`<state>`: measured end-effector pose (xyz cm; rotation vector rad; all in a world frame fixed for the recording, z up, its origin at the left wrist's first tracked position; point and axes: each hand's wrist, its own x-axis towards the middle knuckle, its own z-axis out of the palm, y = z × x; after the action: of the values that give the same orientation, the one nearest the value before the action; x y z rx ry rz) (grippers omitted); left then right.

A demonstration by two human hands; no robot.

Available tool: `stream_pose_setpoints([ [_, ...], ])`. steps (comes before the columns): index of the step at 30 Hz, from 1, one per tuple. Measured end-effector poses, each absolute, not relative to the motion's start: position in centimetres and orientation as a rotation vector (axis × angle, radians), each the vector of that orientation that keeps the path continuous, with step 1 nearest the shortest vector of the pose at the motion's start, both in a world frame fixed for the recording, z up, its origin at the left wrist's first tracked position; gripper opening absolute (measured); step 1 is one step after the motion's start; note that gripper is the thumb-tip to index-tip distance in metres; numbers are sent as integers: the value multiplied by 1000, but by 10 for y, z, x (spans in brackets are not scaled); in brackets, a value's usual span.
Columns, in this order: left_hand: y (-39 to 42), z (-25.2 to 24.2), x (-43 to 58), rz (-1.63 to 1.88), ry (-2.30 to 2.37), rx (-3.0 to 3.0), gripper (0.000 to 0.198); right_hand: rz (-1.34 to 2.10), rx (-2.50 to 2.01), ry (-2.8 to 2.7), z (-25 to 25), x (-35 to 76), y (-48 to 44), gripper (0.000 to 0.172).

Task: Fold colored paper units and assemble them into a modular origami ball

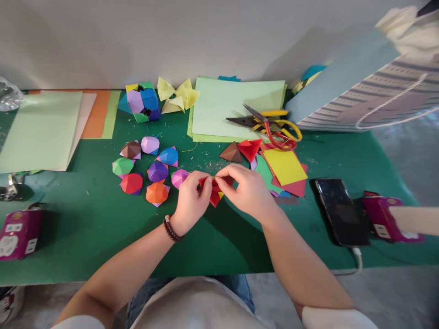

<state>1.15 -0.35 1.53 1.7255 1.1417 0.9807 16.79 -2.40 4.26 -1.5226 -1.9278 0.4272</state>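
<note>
Left magenta box (21, 235): is standing at the near left of the green tabletop (85, 251).
Large paper sheets (41, 130): are lying beyond the box, pale green overlapping pink, orange and light green.
Faceted paper pieces (157, 172): are resting in a cluster left of the hands, in brown, lilac, green, blue, red, purple, orange and pink.
Multicoloured paper ball (146, 98): is sitting behind the cluster.
Yellow folded papers (187, 94): are lying just right of the ball.
Left hand (192, 198): is pinching the left part of a red paper piece, its grip narrow; a beaded bracelet (170, 229) is encircling the wrist.
Red paper piece (215, 198): is spanning the gap between both hands, showing some yellow, partly hidden by the fingers.
Right hand (245, 189): is pinching the piece's right part between thumb and fingers, its grip likewise narrow.
Brown and red folded pieces (231, 152): are lying side by side beyond the right hand.
Pliers (242, 121) and scissors (270, 135): are overlapping on pale green sheets (226, 100).
Small paper squares (285, 165): are lying stacked, yellow uppermost.
Phone (339, 210): is lying screen up, a cable (358, 258) plugging into its near end.
Paper bag (343, 82): is standing behind the phone.
Right magenta box (379, 214): is resting beside the phone.
</note>
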Motion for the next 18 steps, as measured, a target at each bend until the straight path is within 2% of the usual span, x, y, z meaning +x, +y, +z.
stream_pose_setpoints([
  [8, 1, 14, 3, 1181, 1076, 2081, 11, 115, -1357, -1982, 39, 164, -22, 18],
  [18, -1, 14, -1, 1368, 1046, 2375, 16, -93, -1288, -1845, 34, 147, -26, 21],
])
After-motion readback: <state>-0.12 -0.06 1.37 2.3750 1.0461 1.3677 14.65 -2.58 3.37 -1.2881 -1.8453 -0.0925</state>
